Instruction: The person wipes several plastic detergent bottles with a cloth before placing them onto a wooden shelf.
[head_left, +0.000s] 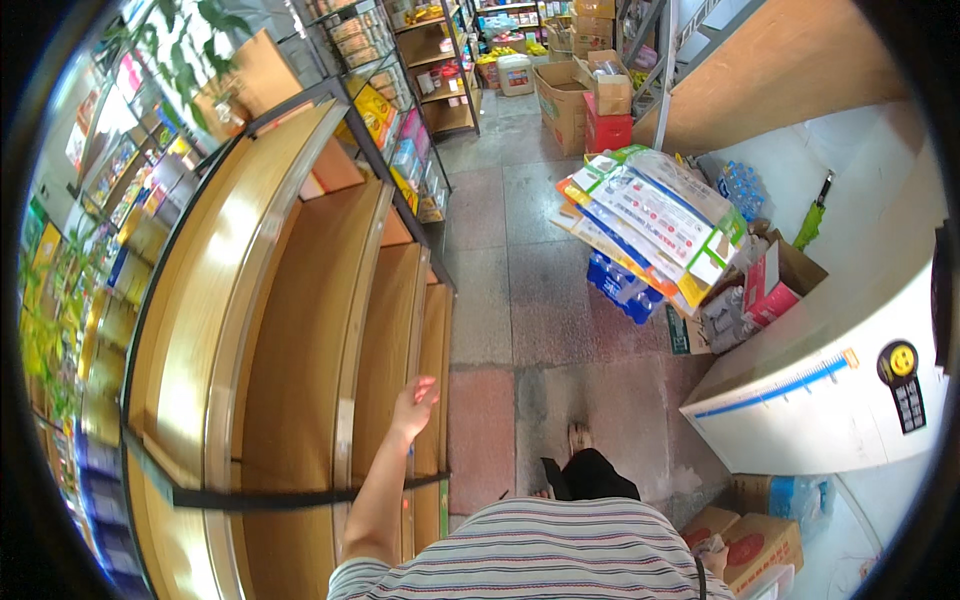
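My left hand (416, 407) is raised beside the lower tiers of a bare wooden shelf unit (300, 322), its fingers loosely curled and apart, with nothing seen in it. At the lower right edge, my right hand (715, 559) is partly hidden by my striped shirt; it has something small and crumpled, too unclear to name, at its fingers. Cardboard boxes (776, 540) stand just beyond that hand. The stepped shelf unit has light wood boards with clear front strips and a dark metal frame.
Flattened cartons (645, 217) lie on a blue pack of bottles (622, 289) ahead on the right. A white cabinet (810, 397) juts in at right. Tiled floor (480, 315) runs down the aisle to an open cardboard box (562, 105) and stocked racks (442, 60).
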